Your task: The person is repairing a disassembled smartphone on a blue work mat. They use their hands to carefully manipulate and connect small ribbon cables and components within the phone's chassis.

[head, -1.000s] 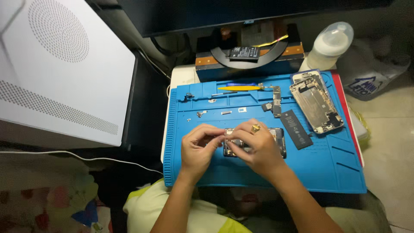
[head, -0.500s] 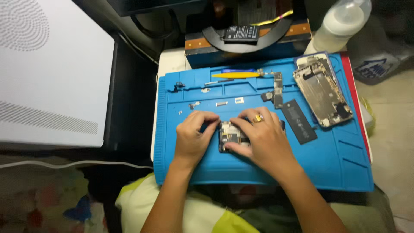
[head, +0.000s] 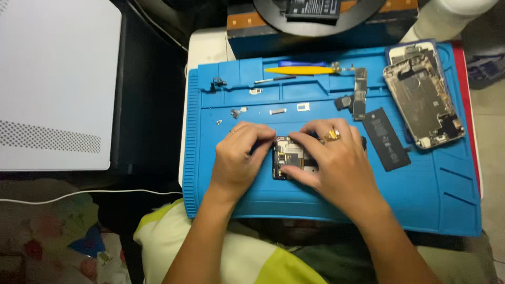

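Person: sits at the near edge, in a yellow-green shirt [head: 236,257], both forearms reaching over the blue mat [head: 326,210].
Opened phone: lies flat on the near middle of the mat, between the two hands, inner boards facing up [head: 288,158].
Left hand: fingers curled and pressed together at the left edge of the opened phone [head: 239,160]; whether they pinch a small tool cannot be told.
Right hand: laid over the right part of the opened phone [head: 329,163], fingers bent and holding it down; a gold ring sits on one finger.
Change: against the picture of half a second ago, the hands keep almost the same grip; mostly the view has shifted, so the mat stands lower and more to the right. The work on the phone appears to go on in the same place.
Black battery: right of the right hand, apart from it [head: 385,138].
Small parts: screws and brackets, far of the hands [head: 277,111].
Phone frame: far right corner of the mat [head: 423,94].
Yellow pry tool: far edge of the mat [head: 300,70].
White box: far left, off the mat [head: 52,84].
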